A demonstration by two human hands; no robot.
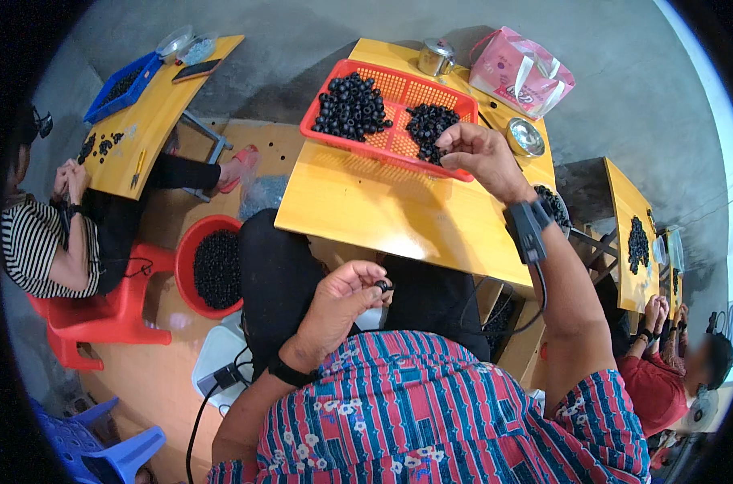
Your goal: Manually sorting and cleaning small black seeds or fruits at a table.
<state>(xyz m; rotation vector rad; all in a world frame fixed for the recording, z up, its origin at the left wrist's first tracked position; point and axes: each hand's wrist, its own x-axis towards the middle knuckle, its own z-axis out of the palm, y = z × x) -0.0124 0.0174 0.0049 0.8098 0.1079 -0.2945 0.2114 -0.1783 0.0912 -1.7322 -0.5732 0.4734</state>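
Note:
My left hand (pixel 332 317) is raised above my lap, short of the table's near edge. Its thumb and fingers pinch a small black ring-shaped part (pixel 383 285). Over the right end of a red plastic basket (pixel 358 145), my right hand (pixel 487 161) has its fingers curled and thumb drawn in beside a pile of small black parts (pixel 431 125). Whatever lies between those fingertips is too small to make out. A second pile of larger black ring-shaped parts (pixel 352 106) fills the basket's left side.
The basket stands on a yellow table (pixel 342 202), with a metal bowl (pixel 525 137), lidded metal pot (pixel 437 58) and pink bag (pixel 521 73) around it. A red tub (pixel 191 270) of black parts sits left of my legs. Other people work at tables on both sides.

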